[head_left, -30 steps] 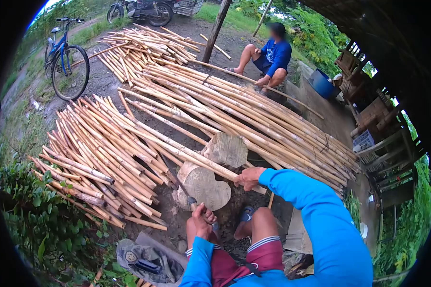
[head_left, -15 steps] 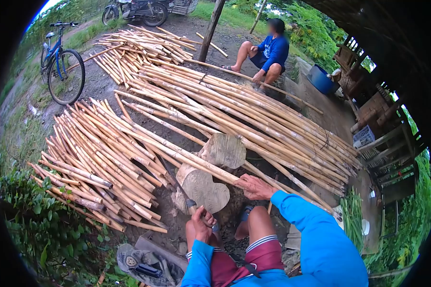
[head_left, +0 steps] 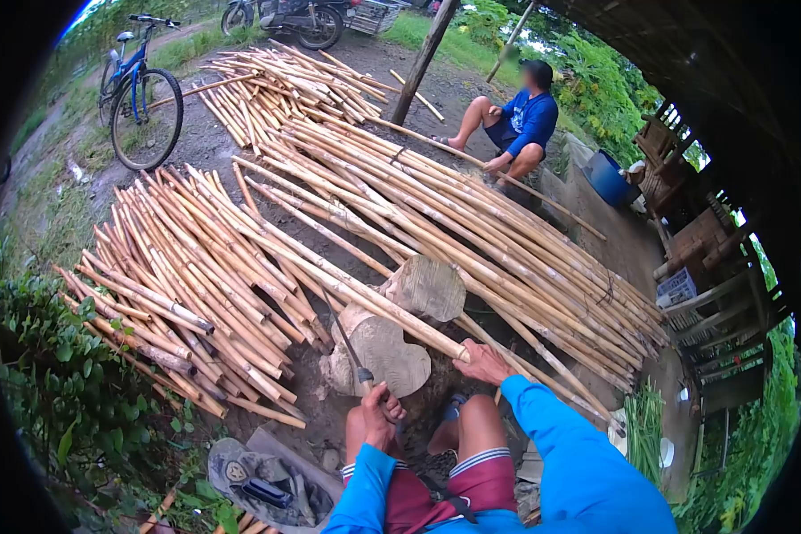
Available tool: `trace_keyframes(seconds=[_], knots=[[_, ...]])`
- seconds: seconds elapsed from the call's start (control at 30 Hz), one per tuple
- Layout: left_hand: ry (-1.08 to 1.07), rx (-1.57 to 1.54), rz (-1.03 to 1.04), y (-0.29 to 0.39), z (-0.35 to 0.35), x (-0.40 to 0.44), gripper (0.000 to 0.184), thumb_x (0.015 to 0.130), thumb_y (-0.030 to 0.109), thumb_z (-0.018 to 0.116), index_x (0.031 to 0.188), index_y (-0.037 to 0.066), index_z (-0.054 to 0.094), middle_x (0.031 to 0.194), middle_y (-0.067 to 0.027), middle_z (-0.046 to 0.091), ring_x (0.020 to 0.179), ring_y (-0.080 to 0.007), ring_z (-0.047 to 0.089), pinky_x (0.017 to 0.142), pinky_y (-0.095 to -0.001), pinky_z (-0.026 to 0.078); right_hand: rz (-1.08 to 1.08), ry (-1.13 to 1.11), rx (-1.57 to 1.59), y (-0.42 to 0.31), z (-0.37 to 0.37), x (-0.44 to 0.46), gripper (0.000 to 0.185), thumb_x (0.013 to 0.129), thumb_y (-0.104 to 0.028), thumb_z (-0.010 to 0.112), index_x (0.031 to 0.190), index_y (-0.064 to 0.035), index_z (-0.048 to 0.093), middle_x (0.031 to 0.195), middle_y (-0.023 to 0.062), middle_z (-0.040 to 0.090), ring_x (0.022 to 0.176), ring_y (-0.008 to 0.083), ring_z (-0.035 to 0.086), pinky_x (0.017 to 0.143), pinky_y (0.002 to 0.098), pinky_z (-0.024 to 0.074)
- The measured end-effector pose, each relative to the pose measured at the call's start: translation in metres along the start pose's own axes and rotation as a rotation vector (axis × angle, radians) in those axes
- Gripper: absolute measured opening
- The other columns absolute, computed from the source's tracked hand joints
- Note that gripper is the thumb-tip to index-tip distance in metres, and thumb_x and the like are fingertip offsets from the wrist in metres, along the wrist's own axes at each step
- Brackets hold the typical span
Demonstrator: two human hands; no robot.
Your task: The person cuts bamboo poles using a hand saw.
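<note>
My left hand is closed around the handle of a long-bladed knife, its dark blade pointing up and away beside the near wooden stump. My right hand grips the near end of a bamboo pole. That pole slants away to the upper left, passing over the stumps. A second cut log sits just behind the near one. Part of the pole's end is covered by my right fingers.
Bamboo piles lie to the left and across the middle. A person in blue sits beyond, one hand on another pole. A bicycle stands far left, a wooden post behind, a camouflage cap by my left leg.
The camera view has turned slightly. My right hand has drawn the bamboo pole's end a little toward me and to the right. The knife stays in my left hand beside the stump.
</note>
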State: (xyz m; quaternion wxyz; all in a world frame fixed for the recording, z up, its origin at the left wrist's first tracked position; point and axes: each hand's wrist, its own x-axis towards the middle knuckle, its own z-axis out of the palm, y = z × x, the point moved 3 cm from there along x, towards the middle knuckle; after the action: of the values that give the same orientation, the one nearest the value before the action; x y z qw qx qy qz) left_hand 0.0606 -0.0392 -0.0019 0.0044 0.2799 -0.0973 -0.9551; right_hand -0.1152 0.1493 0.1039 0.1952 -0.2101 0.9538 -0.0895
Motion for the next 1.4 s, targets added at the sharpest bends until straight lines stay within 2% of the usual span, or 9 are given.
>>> trace_keyframes(seconds=[0.1, 0.17, 0.43, 0.67, 0.77, 0.87, 1.1, 1.3, 1.4], knots=[[-0.02, -0.029, -0.028, 0.002, -0.004, 0.0, 0.03, 0.088, 0.032, 0.063, 0.069, 0.017, 0.044, 0.052, -0.0002, 0.039, 0.04, -0.0153, 0.039, 0.042, -0.031, 0.035, 0.021, -0.057, -0.122, -0.002, -0.006, 0.0, 0.054, 0.078, -0.048, 0.064, 0.115, -0.0099, 0.055, 0.103, 0.0257, 0.067, 0.096, 0.0473, 0.062, 0.084, 0.0549, 0.0499], [-0.017, -0.037, -0.002, 0.005, -0.006, -0.002, 0.03, 0.088, 0.032, 0.063, 0.07, 0.016, 0.044, 0.052, -0.0002, 0.039, 0.04, -0.0154, 0.039, 0.042, -0.0309, 0.035, 0.001, -0.037, -0.163, -0.007, -0.012, -0.004, 0.058, 0.079, -0.05, 0.064, 0.114, -0.0044, 0.061, 0.098, 0.027, 0.067, 0.093, 0.0459, 0.063, 0.086, 0.0514, 0.0495], [-0.046, -0.089, 0.01, 0.02, -0.011, -0.006, 0.03, 0.088, 0.033, 0.062, 0.072, 0.015, 0.043, 0.053, -0.0009, 0.039, 0.04, -0.0156, 0.039, 0.042, -0.0308, 0.034, -0.035, -0.039, -0.43, 0.001, -0.025, -0.007, 0.057, 0.077, -0.053, 0.064, 0.095, 0.0005, 0.069, 0.096, 0.0275, 0.067, 0.089, 0.0442, 0.066, 0.082, 0.0502, 0.0529], [-0.026, -0.05, 0.006, 0.026, -0.007, -0.009, 0.03, 0.087, 0.033, 0.062, 0.072, 0.015, 0.043, 0.053, -0.0012, 0.038, 0.041, -0.0152, 0.038, 0.042, -0.031, 0.034, 0.181, -0.353, -0.086, 0.012, -0.026, 0.004, 0.057, 0.073, -0.05, 0.066, 0.102, 0.0, 0.066, 0.092, 0.0226, 0.068, 0.089, 0.0367, 0.067, 0.078, 0.0461, 0.0542], [-0.034, -0.054, -0.011, 0.026, -0.007, -0.009, 0.03, 0.086, 0.034, 0.062, 0.072, 0.015, 0.043, 0.053, -0.0013, 0.038, 0.041, -0.0152, 0.037, 0.042, -0.031, 0.034, 0.269, -0.478, 0.104, 0.018, -0.017, 0.006, 0.059, 0.071, -0.055, 0.067, 0.104, -0.0053, 0.066, 0.103, 0.0087, 0.066, 0.097, 0.0266, 0.063, 0.073, 0.045, 0.0552], [-0.034, -0.055, -0.019, 0.027, -0.007, -0.008, 0.031, 0.086, 0.034, 0.062, 0.072, 0.015, 0.043, 0.053, -0.0013, 0.038, 0.041, -0.0151, 0.036, 0.042, -0.0309, 0.034, 0.429, -0.57, 0.141, 0.02, -0.013, 0.015, 0.061, 0.073, -0.057, 0.07, 0.113, -0.0117, 0.065, 0.106, 0.0026, 0.066, 0.099, 0.0216, 0.063, 0.072, 0.0453, 0.0554], [-0.055, -0.059, -0.037, 0.024, -0.008, -0.009, 0.03, 0.086, 0.033, 0.062, 0.073, 0.015, 0.043, 0.054, -0.0014, 0.038, 0.041, -0.0153, 0.037, 0.042, -0.0309, 0.034, 0.493, -0.64, 0.241, 0.012, -0.01, 0.019, 0.06, 0.071, -0.06, 0.071, 0.11, -0.0147, 0.067, 0.104, -0.0016, 0.065, 0.095, 0.017, 0.063, 0.073, 0.0469, 0.0535], [-0.056, -0.058, -0.042, 0.026, -0.006, -0.008, 0.029, 0.086, 0.032, 0.062, 0.073, 0.014, 0.043, 0.053, -0.0014, 0.039, 0.041, -0.0153, 0.038, 0.042, -0.0305, 0.034, 0.409, -0.619, 0.269, 0.027, 0.007, 0.034, 0.047, 0.068, -0.054, 0.073, 0.093, -0.0143, 0.069, 0.088, 0.0007, 0.065, 0.085, 0.0164, 0.061, 0.072, 0.0403, 0.0476], [-0.056, -0.064, -0.06, 0.025, -0.006, -0.006, 0.029, 0.086, 0.033, 0.062, 0.073, 0.015, 0.043, 0.053, -0.001, 0.038, 0.041, -0.015, 0.038, 0.042, -0.03, 0.034, 0.382, -0.57, 0.231, 0.027, 0.01, 0.036, 0.04, 0.07, -0.046, 0.071, 0.087, -0.0093, 0.069, 0.085, 0.003, 0.065, 0.078, 0.016, 0.062, 0.068, 0.0336, 0.0479]])
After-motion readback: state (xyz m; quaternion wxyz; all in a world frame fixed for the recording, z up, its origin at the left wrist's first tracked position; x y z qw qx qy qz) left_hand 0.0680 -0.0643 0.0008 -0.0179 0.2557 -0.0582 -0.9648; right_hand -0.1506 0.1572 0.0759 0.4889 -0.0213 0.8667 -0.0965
